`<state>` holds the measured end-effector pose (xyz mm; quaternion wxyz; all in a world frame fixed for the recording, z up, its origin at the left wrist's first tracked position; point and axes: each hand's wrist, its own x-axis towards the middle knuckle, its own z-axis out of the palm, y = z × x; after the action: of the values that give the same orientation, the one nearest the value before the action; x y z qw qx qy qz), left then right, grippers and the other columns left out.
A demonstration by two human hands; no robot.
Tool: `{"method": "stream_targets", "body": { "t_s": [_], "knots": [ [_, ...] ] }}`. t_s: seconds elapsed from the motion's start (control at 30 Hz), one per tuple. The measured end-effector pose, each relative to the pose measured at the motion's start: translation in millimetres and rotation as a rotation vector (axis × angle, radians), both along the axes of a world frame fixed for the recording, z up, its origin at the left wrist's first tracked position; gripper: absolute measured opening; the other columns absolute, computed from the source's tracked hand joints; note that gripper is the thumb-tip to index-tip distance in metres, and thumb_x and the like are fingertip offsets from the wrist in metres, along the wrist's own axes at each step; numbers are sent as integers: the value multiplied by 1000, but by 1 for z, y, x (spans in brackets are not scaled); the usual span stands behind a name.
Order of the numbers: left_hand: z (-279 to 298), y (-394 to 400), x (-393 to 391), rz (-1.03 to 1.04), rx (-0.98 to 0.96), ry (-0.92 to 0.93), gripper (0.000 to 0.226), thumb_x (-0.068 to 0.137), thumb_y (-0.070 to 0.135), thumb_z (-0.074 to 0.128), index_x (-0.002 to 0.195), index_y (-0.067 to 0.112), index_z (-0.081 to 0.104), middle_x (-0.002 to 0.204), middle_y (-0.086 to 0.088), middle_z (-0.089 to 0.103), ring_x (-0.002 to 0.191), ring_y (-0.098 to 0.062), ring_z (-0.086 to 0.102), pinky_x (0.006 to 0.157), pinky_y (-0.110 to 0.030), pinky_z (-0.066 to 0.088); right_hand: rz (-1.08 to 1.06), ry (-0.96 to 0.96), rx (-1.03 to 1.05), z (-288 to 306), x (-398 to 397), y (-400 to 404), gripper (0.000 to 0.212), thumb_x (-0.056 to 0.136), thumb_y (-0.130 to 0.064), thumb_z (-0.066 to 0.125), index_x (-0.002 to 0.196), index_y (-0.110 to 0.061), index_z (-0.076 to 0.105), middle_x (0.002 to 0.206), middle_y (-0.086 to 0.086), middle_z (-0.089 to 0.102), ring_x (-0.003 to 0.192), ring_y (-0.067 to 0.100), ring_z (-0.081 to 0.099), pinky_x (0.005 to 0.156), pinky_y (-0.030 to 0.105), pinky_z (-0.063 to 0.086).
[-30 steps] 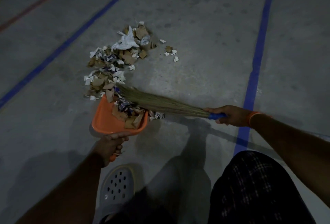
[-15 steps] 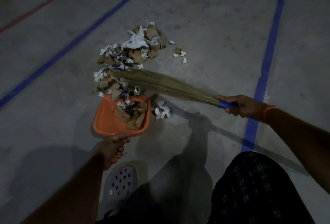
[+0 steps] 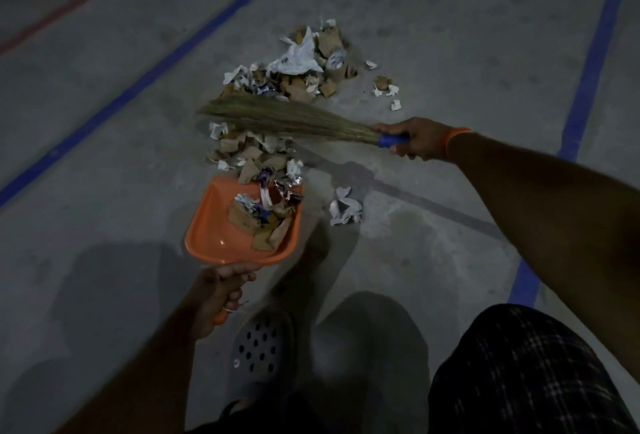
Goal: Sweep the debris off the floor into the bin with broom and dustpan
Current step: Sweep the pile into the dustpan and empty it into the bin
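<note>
1. Concrete floor [image 3: 104, 156] with blue lines, dim light; no bin anywhere in view.
2. Debris pile [image 3: 304, 66] of torn paper and cardboard, now split in two: far part beyond the bristles, near part [image 3: 249, 153] lying between bristles and pan mouth.
3. Broom [image 3: 287, 118] lifted from the pan and reset farther out since a second ago, lying across the pile (so a fresh pull toward the pan looks next).
4. Orange dustpan [image 3: 211, 226] flat on the floor, unmoved, already holding scraps along its right side.
5. Left hand [image 3: 218, 291] wrapped around the pan handle, fingers curled tight.
6. Right hand [image 3: 419, 137] closed on the blue broom grip, fingers folded round it.
7. Stray white scrap [image 3: 346, 207] right of the pan, missed by the last stroke; a few bits [image 3: 386, 87] right of the pile also remain.
</note>
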<state>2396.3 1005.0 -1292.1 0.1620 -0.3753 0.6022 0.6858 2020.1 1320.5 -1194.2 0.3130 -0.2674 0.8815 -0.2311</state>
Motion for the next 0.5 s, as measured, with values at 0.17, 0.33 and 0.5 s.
{"method": "stream_targets", "body": {
  "t_s": [0.17, 0.33, 0.5],
  "knots": [
    [11, -1, 20, 38, -64, -11, 22, 99, 3, 55, 105, 9, 75, 87, -3, 67, 46, -5, 38, 40, -14, 25, 95, -9, 117, -16, -9, -34, 59, 96, -15, 57, 146, -39, 37, 92, 17, 63, 63, 19, 53, 49, 25, 46],
    [14, -8, 13, 79, -62, -35, 21, 102, 6, 52, 109, 10, 72, 73, 5, 66, 44, -3, 37, 37, -14, 26, 94, -99, 214, -39, 13, -28, 62, 94, -12, 57, 146, -38, 36, 83, 12, 61, 62, 20, 52, 50, 29, 46],
    [17, -14, -4, 50, -42, -69, 20, 101, 11, 55, 107, 11, 74, 73, -6, 51, 47, -8, 34, 39, -17, 25, 166, -151, 197, -38, 44, -11, 64, 94, -13, 59, 148, -34, 33, 79, -5, 58, 61, 14, 56, 51, 22, 48]
  ]
}}
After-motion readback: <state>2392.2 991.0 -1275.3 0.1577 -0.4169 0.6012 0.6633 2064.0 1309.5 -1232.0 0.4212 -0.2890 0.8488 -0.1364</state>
